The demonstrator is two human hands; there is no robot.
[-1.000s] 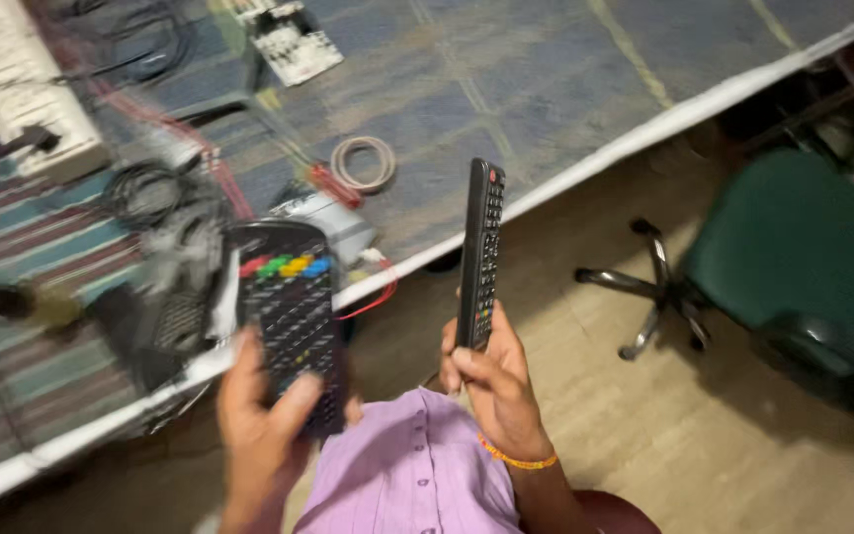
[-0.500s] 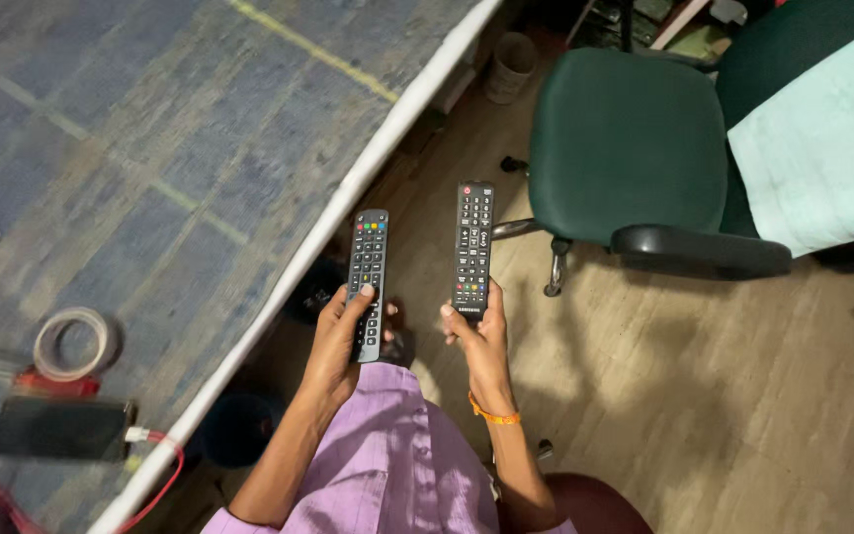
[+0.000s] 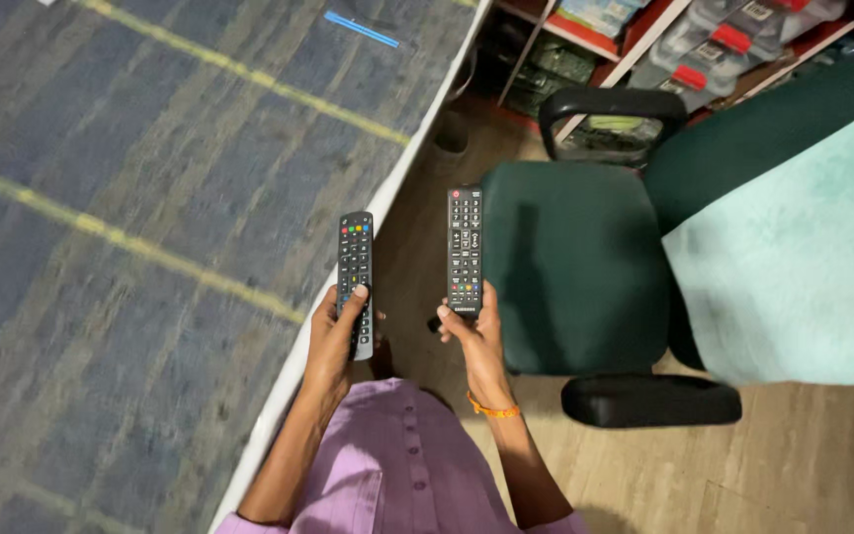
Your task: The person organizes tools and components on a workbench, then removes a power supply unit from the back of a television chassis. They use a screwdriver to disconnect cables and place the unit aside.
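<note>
Your left hand (image 3: 333,341) is wrapped around the lower end of a black remote with coloured buttons (image 3: 355,275), thumb resting on its keypad. Your right hand (image 3: 474,336) grips the bottom of a second black remote with a red power button (image 3: 465,251), fingers curled behind it and thumb at its lower edge. Both remotes point away from you, roughly parallel and apart, held in the air just past your lilac shirt (image 3: 397,465); an orange band (image 3: 491,407) sits on your right wrist.

As far as progress goes, both remotes are picked up and in hand, side by side. Neither is set down anywhere, and I cannot tell whether any button is being pressed.

Just left of your left hand runs the white edge of the table with its blue-grey striped mat (image 3: 150,227), the left remote partly over it. Right of your right hand stands a dark green office chair (image 3: 575,267), with a pale turquoise cloth (image 3: 803,267) beyond it. Ahead of both hands, red shelves (image 3: 664,40) hold packaged goods.
</note>
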